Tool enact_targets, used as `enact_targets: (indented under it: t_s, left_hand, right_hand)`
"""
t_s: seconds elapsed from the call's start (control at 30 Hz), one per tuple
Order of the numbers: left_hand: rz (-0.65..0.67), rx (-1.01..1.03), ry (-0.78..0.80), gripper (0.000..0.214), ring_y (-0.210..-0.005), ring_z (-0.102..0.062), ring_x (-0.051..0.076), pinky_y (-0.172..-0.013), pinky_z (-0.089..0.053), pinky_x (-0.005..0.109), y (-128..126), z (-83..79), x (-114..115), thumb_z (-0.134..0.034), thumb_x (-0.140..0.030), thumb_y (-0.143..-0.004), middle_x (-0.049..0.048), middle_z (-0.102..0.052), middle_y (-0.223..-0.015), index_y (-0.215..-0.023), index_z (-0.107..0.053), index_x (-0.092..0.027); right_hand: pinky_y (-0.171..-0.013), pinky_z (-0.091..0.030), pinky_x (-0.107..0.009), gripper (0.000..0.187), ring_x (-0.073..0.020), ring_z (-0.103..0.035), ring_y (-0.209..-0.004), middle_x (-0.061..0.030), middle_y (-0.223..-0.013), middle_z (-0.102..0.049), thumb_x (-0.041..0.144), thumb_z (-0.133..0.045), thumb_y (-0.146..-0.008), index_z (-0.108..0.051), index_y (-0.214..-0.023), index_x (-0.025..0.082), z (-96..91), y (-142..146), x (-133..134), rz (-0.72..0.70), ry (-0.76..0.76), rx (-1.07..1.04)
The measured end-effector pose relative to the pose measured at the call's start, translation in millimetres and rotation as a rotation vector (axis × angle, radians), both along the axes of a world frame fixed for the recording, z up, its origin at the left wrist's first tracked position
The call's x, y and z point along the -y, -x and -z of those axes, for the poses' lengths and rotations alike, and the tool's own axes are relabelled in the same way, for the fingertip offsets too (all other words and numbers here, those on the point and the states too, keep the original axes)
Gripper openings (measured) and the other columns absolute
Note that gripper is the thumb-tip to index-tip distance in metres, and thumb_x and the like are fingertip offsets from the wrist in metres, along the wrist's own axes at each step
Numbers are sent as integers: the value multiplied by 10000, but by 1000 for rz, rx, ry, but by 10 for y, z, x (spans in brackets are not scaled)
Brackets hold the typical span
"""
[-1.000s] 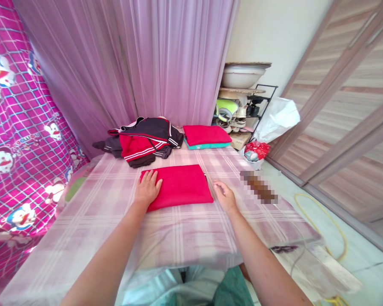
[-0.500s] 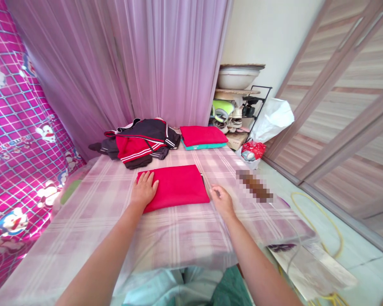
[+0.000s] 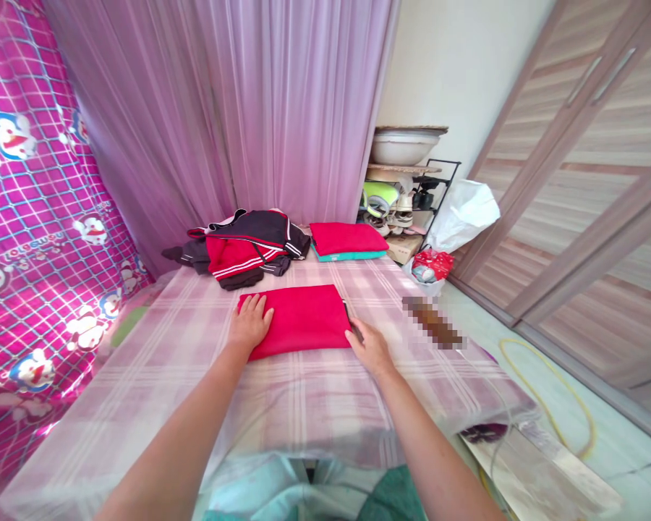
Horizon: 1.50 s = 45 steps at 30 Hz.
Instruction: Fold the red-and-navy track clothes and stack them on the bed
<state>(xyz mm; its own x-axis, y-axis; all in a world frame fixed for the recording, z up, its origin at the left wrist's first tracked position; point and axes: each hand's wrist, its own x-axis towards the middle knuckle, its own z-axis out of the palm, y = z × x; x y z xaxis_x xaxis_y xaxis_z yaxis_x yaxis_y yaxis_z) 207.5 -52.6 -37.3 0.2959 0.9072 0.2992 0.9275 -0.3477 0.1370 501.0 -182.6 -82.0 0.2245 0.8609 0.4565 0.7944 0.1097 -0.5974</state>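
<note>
A flat, bright red piece of folded cloth [image 3: 304, 318] lies on a surface [image 3: 315, 412] covered with a pink and white checked cloth. The left hand [image 3: 251, 323] rests on the left end of the folded red cloth, its fingers a little spread. The right hand [image 3: 369, 347] is at the right end, thumb at the edge; I cannot tell if its fingers pinch the cloth. Behind the folded red cloth, toward the left, sits a messy heap of black and red clothes with white stripes [image 3: 249, 246]. Behind it, toward the right, is a neat red and blue-green folded stack [image 3: 350, 239]. To its right lies a long, brown, blurry thing [image 3: 437, 323].
</note>
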Motion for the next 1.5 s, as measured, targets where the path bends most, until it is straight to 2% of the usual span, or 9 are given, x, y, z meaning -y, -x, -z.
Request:
enact_targets:
  t_s: [0.3, 0.53, 0.7, 0.83, 0.93, 1.03, 1.13, 1.3, 1.5]
  left_hand:
    - [-3, 19, 50, 553, -1464, -350, 310, -1164, -320, 563, 3, 26, 14, -355, -413, -985, 135, -435, -1558, -1466, -482, -172]
    - [35, 79, 110, 571, -1477, -328, 307, -1188, -282, 573, 57, 30, -69, -392, -419, -968, 139, -415, -1569, -1468, -472, -155]
    - [138, 242, 131, 561, -1464, -363, 239, -1210, -301, 439, 358, 102, -125, -398, -421, -955, 120, -434, -1562, -1427, -516, -142]
    - [36, 429, 85, 540, -1418, -439, 205, -1193, -341, 388, 625, 251, 9, -383, -404, -958, 105, -462, -1545, -1415, -527, -155]
    - [-71, 493, 39, 506, -1351, -520, 211, -1155, -396, 382, 700, 292, 149, -383, -394, -963, 96, -558, -1467, -1381, -563, -173]
    - [-176, 476, 52, 471, -1183, -646, 239, -1034, -499, 387, 695, 244, 256, -373, -392, -968, 103, -698, -1277, -1302, -629, -180]
    - [-201, 406, 59, 458, -1066, -691, 253, -951, -527, 380, 675, 174, 328, -356, -392, -973, 103, -751, -1147, -1212, -687, -185]
    - [-226, 323, 44, 468, -1044, -695, 270, -937, -514, 387, 660, 102, 422, -367, -412, -968, 123, -756, -1122, -1181, -704, -166]
    - [-229, 276, 58, 441, -1054, -691, 233, -946, -494, 347, 647, 54, 508, -387, -401, -969, 99, -755, -1141, -1196, -700, -190]
  right_hand:
    - [-918, -527, -406, 388, -263, -688, -985, -95, -1072, -753, 437, -494, -894, -703, -1151, 235, -25, 15, 11, 32, 3, -2]
    - [-915, -525, -423, 422, -278, -690, -991, -114, -1073, -752, 449, -495, -875, -709, -1145, 206, -24, 0, 9, 33, 33, -15]
    - [-860, -537, -411, 409, -272, -696, -937, -110, -1045, -758, 452, -502, -873, -718, -1127, 215, -15, 2, 8, 44, 25, -15]
    - [-835, -540, -406, 404, -271, -695, -920, -105, -1038, -759, 458, -510, -865, -723, -1114, 222, 0, -4, 1, 55, 25, -19]
    - [-840, -541, -411, 410, -276, -694, -931, -107, -1038, -758, 466, -503, -862, -726, -1103, 220, 7, -8, 2, 57, 25, -21]
    - [-850, -541, -404, 390, -272, -692, -956, -95, -1040, -759, 455, -507, -861, -727, -1092, 233, 6, -5, 9, 60, 12, -30]
    - [-858, -540, -403, 376, -268, -692, -953, -92, -1034, -760, 446, -514, -858, -730, -1081, 234, -3, 5, 16, 68, 12, -35]
    - [-861, -539, -416, 389, -276, -694, -955, -105, -1040, -758, 458, -508, -856, -731, -1074, 225, 5, 0, 16, 63, 24, -42]
    - [-852, -544, -422, 413, -276, -698, -957, -110, -1059, -758, 477, -530, -840, -724, -1098, 219, 70, -53, -9, 60, 27, -66]
